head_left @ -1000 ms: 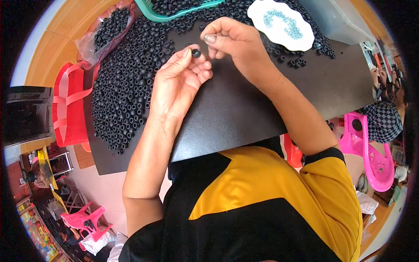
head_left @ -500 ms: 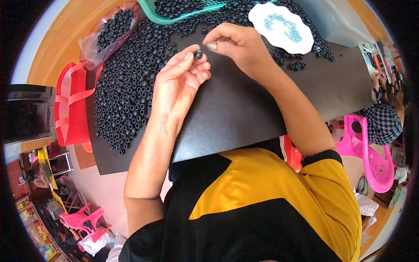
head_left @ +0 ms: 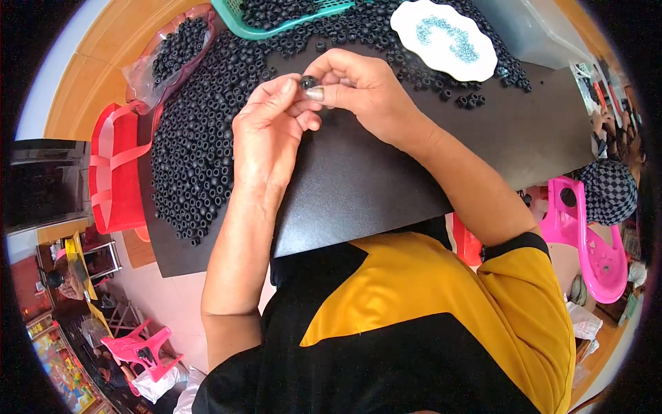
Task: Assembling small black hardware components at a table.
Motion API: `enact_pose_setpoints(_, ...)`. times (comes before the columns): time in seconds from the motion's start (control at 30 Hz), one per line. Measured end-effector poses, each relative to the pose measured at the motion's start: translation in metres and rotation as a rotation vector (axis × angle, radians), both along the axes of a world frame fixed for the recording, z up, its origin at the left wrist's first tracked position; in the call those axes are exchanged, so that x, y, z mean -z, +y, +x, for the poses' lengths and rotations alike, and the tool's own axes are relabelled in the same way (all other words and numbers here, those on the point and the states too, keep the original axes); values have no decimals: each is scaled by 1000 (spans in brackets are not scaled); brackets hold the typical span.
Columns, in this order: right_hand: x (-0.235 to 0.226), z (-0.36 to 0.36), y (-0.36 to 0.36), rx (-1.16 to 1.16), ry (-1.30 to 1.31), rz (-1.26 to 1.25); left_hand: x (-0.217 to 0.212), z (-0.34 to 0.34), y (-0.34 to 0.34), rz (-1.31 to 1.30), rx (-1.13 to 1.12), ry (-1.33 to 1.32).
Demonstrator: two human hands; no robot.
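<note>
Still pinching one black ring (head_left: pixel 308 82) between left hand (head_left: pixel 270 131) and right hand (head_left: pixel 364 92) above the black board (head_left: pixel 386 179), barely shifted. Clear bag (head_left: pixel 172 55) of rings upper left; white plate (head_left: pixel 443 39) of blue bits upper right.

The small black ring (head_left: pixel 308 82) pinched between the left hand (head_left: pixel 269 131) and the right hand (head_left: pixel 365 90) is mostly covered by fingertips, so its shape and any part inside it cannot be told. The green basket (head_left: pixel 276 27) is cut off by the top edge, and the pale blue bits on the white plate (head_left: pixel 441 41) are too small to make out
</note>
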State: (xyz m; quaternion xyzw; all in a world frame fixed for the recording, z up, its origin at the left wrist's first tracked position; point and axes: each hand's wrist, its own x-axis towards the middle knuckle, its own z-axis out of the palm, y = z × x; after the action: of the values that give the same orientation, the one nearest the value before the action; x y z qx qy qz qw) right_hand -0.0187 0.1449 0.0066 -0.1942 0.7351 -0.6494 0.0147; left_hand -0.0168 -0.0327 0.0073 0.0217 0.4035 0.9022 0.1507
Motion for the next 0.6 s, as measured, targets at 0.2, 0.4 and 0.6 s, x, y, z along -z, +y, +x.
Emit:
enact_pose_setpoints(0.2,2,2,-2,-28,-26,-134,-2,3,1,-173,-72,120)
enact_pose_setpoints(0.4,-14,3,2,-38,-170,-140,-11,8,6,-725,-295,533)
enact_pose_setpoints(0.6,-12,-3,11,-146,-359,-130,-16,2,0,-878,-217,675)
